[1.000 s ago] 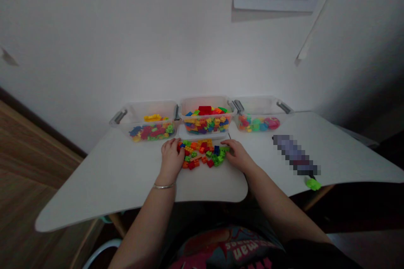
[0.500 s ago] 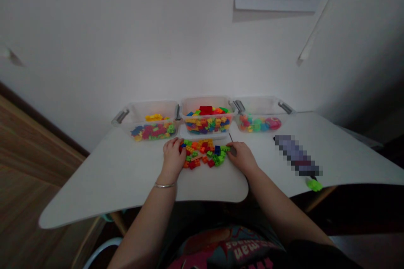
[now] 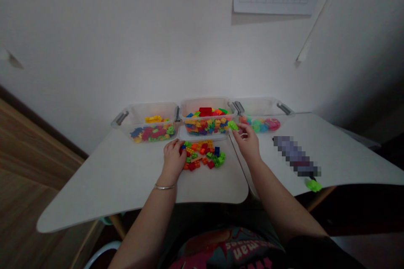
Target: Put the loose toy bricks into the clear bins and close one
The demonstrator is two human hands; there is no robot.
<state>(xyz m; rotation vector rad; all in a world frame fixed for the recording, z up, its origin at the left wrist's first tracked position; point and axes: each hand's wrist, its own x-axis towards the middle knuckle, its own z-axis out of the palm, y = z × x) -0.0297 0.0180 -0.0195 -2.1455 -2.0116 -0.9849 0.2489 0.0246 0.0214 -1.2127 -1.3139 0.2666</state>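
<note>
My right hand (image 3: 248, 143) is lifted above the table, its fingertips pinching a bright green building block (image 3: 233, 125) in front of the middle bin. A pile of mixed red, orange, yellow, green and blue building blocks (image 3: 205, 160) lies on the table. At the pile's left edge rests my left hand (image 3: 173, 157), cupped with thumb and fingers apart, its fingertips against the blocks. The middle clear bin (image 3: 208, 101) holds many blocks of the same kind, with a red one on top.
A left clear bin (image 3: 151, 109) contains colourful pieces; a right clear bin (image 3: 261, 107) holds translucent coloured pieces. Blurred on the right of the white table (image 3: 104, 176) lies a dark oblong object (image 3: 295, 155), with a bright green piece (image 3: 313, 185) at its end. The wall stands behind the bins.
My right hand has risen from the pile's right side towards the middle bin, carrying a green block away from the pile. My left hand stays at the pile's left edge.
</note>
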